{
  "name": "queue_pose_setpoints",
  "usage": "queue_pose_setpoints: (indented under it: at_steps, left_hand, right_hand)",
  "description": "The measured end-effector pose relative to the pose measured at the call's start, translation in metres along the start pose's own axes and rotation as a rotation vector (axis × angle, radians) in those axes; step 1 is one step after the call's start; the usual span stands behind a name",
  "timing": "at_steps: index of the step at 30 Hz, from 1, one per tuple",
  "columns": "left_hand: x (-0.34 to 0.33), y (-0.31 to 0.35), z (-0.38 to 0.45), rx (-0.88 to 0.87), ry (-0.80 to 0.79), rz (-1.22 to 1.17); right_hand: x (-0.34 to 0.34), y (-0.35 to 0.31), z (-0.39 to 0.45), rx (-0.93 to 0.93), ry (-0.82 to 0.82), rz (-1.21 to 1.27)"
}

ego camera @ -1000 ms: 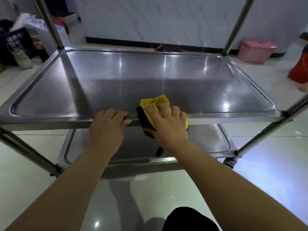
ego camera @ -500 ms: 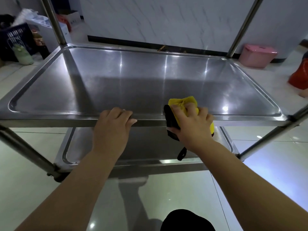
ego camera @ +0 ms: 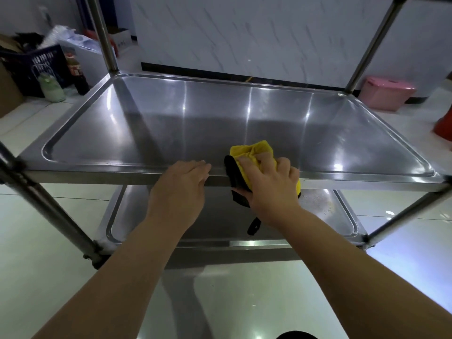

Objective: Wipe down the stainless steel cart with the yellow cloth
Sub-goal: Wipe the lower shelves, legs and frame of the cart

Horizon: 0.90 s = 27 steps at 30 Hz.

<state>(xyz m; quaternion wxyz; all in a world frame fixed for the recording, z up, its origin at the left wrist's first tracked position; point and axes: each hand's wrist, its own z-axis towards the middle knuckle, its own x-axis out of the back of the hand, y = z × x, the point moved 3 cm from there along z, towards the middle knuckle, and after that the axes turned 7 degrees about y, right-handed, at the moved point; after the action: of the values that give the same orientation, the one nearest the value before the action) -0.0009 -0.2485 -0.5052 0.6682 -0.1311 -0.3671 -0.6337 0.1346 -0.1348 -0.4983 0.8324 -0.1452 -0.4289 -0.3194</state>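
Head view: shiny stainless steel cart point(ego camera: 151, 133) with a dished upper shelf and a lower shelf beneath, standing on pale glossy floor tiles. Right hand point(ego camera: 270, 184) clenched around a bunched yellow cloth with a black backing point(ego camera: 252, 152), pressed over the near front rim of the upper shelf, black part draped down the rim's face. Left hand point(ego camera: 182, 185) laid flat on the same rim just beside the cloth, fingers relaxed, gripping nothing, apparently steadying the cart.

Probably best done with firm downward pressure, cloth wrapped over both top and front of the rim, long overlapping strokes along the edge, left hand bracing against rolling. Lower shelf looks speckled near its right end, likely needing attention later.
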Motion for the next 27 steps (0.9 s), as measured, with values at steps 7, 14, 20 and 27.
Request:
queue_pose_setpoints:
  at_steps: [7,14,20,27]
  left_hand:
    - [0.032,-0.025,-0.002,0.048,-0.066,0.176]
    - [0.043,-0.049,-0.006,0.141,-0.120,0.241]
    - [0.038,-0.044,-0.010,0.186,-0.067,0.223]
    - [0.038,-0.048,-0.010,0.202,-0.028,0.233]
  right_hand:
    - [0.004,0.017,-0.007,-0.093,-0.098,0.064]
    - [0.012,0.033,-0.014,-0.153,-0.090,0.073]
    - [0.010,0.012,-0.012,-0.228,-0.098,0.067]
    - [0.002,-0.064,0.007,-0.008,-0.090,0.070]
